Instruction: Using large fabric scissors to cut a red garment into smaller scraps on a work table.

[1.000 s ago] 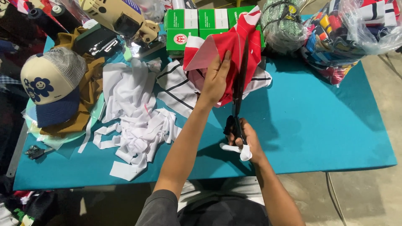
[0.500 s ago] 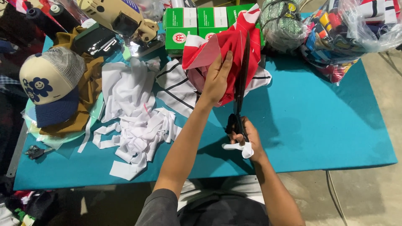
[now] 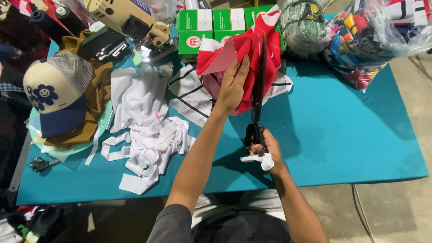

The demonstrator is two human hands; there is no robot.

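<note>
Above the teal table [image 3: 351, 135], we held up a piece of red and white fabric [image 3: 245, 54] in our left hand [image 3: 232, 85]. That hand's fingers were pressed flat and close together against the cloth, pointing up, with the thumb hidden behind it, so the fabric draped over and around the fingertips. Just to the right of those fingers ran the long dark blades of a pair of black scissors [image 3: 258, 85], standing nearly upright against the cloth's edge. Our right hand [image 3: 265, 150] gripped the scissor handles lower down, near the table's front, fingers curled shut through the loops; a white strip [image 3: 261, 159] was wrapped around the handle or a finger, we could not tell which. Left of our arm lay a heap of white cloth scraps [image 3: 148, 135] and a striped white piece [image 3: 191, 94]. Farther left sat a cream and navy cap [image 3: 56, 94]. Green boxes [image 3: 211, 27] stood behind the fabric.
</note>
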